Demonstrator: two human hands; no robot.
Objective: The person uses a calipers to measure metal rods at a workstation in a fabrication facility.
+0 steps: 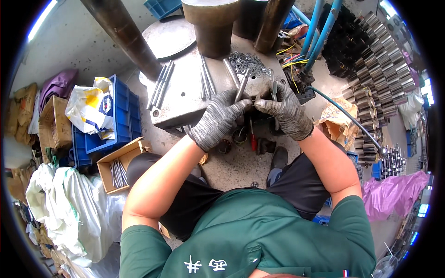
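Slim silver metal rod (241,87): upper centre of the frame, gripped tightly by the grey-knit-gloved left hand (218,113). Second silver metal rod (274,87): right of centre, met by the curled, grey-gloved right hand (288,113); hold cannot be told. Risk: drop, caused by glove slip.

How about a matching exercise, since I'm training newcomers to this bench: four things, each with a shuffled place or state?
Things
1. Left hand
2. Small metal rings
3. White and yellow bag
4. Cardboard box beside the left thigh

Places or states
A. Lying over a blue crate
B. Open, with thin rods inside
C. Grey-gloved, gripping a metal rod
D. Heaped on the metal plate

Pairs: 1-C, 2-D, 3-A, 4-B
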